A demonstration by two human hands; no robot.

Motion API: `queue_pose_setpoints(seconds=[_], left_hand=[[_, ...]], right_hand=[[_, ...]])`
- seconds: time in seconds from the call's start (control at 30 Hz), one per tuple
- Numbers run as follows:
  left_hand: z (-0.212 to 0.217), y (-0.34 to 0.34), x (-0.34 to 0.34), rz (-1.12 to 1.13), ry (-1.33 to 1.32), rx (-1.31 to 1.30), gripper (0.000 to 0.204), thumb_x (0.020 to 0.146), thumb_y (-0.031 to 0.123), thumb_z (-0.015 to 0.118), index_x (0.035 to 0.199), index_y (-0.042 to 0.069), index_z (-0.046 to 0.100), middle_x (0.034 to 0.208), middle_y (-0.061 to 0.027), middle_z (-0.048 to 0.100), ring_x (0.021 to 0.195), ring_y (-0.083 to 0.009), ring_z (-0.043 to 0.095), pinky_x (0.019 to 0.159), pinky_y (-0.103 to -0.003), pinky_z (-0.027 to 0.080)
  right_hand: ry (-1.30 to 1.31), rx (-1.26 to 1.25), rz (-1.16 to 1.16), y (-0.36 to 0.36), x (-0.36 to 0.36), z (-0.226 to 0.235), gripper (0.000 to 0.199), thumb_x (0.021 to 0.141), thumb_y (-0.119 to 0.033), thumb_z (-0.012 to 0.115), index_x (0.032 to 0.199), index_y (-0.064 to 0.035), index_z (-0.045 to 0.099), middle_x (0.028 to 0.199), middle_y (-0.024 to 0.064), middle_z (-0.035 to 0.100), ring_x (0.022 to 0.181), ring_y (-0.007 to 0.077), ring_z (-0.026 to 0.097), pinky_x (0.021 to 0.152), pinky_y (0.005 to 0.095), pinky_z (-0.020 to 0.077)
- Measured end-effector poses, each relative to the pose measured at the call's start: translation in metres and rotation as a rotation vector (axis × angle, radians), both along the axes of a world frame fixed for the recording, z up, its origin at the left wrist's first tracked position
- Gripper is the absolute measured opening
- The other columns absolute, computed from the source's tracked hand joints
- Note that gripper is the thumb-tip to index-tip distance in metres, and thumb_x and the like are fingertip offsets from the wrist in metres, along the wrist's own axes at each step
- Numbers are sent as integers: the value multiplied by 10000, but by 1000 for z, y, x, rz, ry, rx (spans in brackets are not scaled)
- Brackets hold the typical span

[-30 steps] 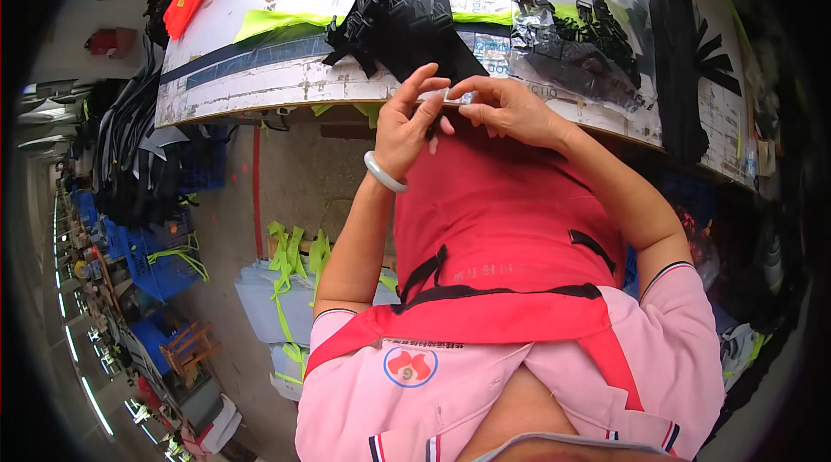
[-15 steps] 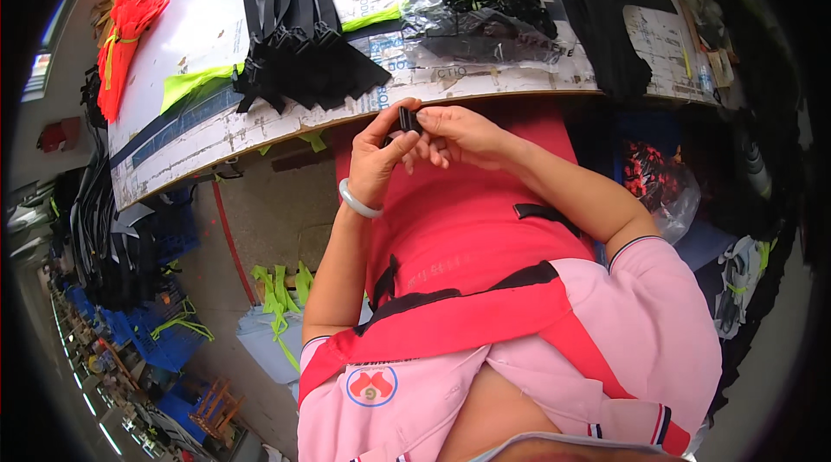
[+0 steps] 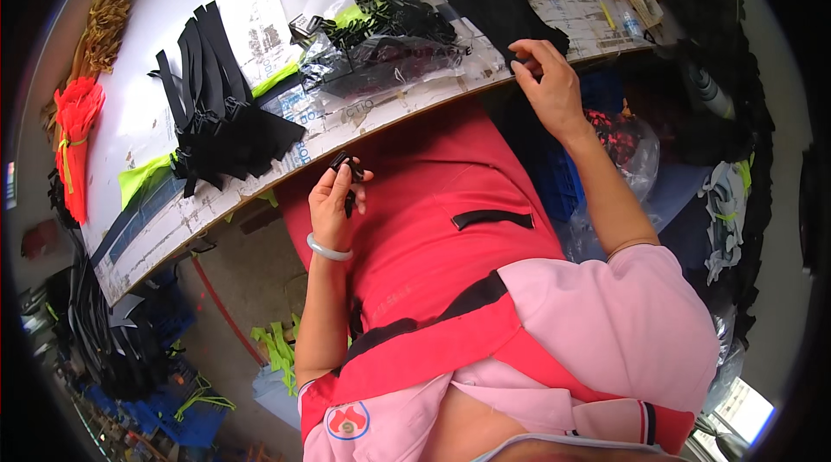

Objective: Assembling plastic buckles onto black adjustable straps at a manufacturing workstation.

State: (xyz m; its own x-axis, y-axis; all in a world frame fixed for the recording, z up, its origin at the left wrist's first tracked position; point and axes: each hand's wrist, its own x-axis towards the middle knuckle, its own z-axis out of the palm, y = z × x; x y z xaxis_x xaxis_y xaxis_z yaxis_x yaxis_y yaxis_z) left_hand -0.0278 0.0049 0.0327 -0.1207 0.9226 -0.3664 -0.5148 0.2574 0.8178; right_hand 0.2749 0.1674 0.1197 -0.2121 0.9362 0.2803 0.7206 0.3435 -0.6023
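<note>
My left hand (image 3: 332,209) is closed on a small black plastic buckle (image 3: 340,161), held between thumb and fingers before the red apron (image 3: 415,202). Part of the buckle is hidden by the fingers. At the table's front edge, my right hand (image 3: 554,97) reaches out, thumb and forefinger apart, with the fingertips close to a bundle of black webbing straps (image 3: 480,8). No strap shows between those fingers. Left of centre on the table lies another bunch of black straps (image 3: 234,142). Between the two bunches, several black buckles (image 3: 398,16) lie on a clear plastic bag (image 3: 381,66).
The worn white tabletop (image 3: 251,47) ends in a bare edge in front of me. Red strips (image 3: 76,137) hang bundled at the far left. Below the table on the right are a blue crate (image 3: 564,181) and a plastic bag of red-and-black pieces (image 3: 619,137).
My right hand has left my left hand and moved right to the strap bundle. My left hand keeps the buckle. The view has turned, shifting the table leftward.
</note>
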Motion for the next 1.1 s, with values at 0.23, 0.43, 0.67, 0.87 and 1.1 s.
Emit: queue_pose_setpoints(seconds=[0.23,0.43,0.67,0.87,1.1], left_hand=[[0,2,16,-127,64,-39,233,967,217,541,981,1,628,871,-99,675,577,-73,527,484,-202,422],[29,23,39,-133,100,17,224,923,126,599,1082,-21,657,737,6,573,602,-59,516,472,-202,412],[28,19,29,-233,183,68,138,887,125,650,955,9,683,708,32,555,596,-34,480,483,-199,375],[-8,-17,3,-316,794,165,142,826,110,674,891,-16,684,752,-88,638,662,-186,596,602,-298,459],[-7,-25,-31,34,1017,147,151,814,86,696,913,-26,683,954,-103,647,727,-189,631,641,-286,484]], right_hand=[[-248,144,-185,27,50,-24,165,821,-136,672,960,-49,647,855,33,614,721,176,595,679,300,490],[805,-769,195,-29,-36,-18,204,936,-179,588,981,13,640,790,43,648,650,70,587,587,196,477],[763,-993,385,-76,-79,-56,213,933,-213,603,1000,-16,648,765,11,613,679,64,588,591,200,472],[1039,-1061,346,-27,-71,-32,237,943,-224,584,1026,-11,646,915,39,661,643,45,570,570,182,457],[971,-721,351,25,-47,16,223,943,-258,585,1018,-52,624,684,9,621,410,7,397,378,147,284]])
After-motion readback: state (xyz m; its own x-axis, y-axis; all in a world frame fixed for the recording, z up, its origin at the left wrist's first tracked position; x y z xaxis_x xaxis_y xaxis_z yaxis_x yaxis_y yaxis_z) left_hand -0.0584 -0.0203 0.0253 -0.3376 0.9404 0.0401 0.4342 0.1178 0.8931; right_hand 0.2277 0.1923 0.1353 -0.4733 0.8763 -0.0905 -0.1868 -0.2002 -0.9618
